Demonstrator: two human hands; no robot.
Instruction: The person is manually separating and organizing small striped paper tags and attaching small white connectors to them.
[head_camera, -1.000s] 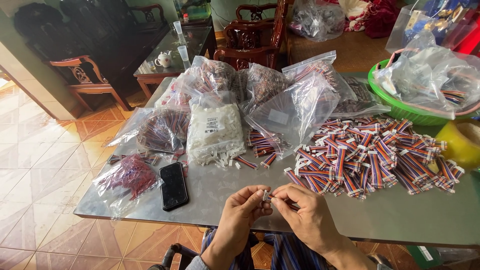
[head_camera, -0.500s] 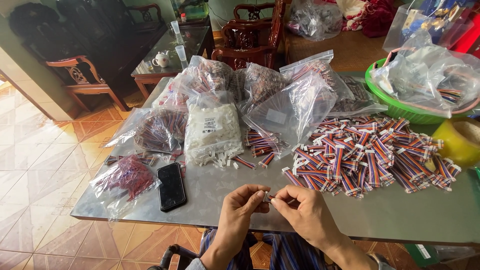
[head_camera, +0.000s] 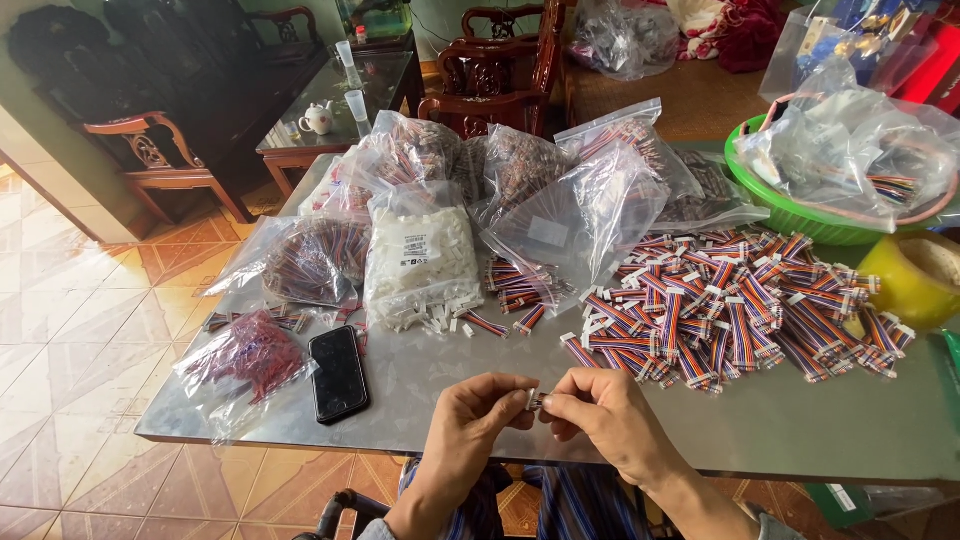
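Note:
My left hand (head_camera: 472, 427) and my right hand (head_camera: 606, 414) meet at the near edge of the grey table (head_camera: 800, 430). Their fingertips pinch a small white connector piece (head_camera: 533, 400) between them; its details are mostly hidden by the fingers. Beyond my right hand lies a large heap of short multicoloured ribbon cables with white ends (head_camera: 730, 305). A clear bag of small white connectors (head_camera: 420, 255) stands further back, with loose ones spilled in front of it.
A black phone (head_camera: 337, 372) lies left of my hands, next to a bag of red parts (head_camera: 245, 355). Several clear bags of cables crowd the table's back. A green basket (head_camera: 790, 205) and a yellow tape roll (head_camera: 915, 280) sit at right. Wooden chairs stand behind.
Both hands have stayed together on the small piece at the table's edge, with only slight finger movement. The view has shifted a little.

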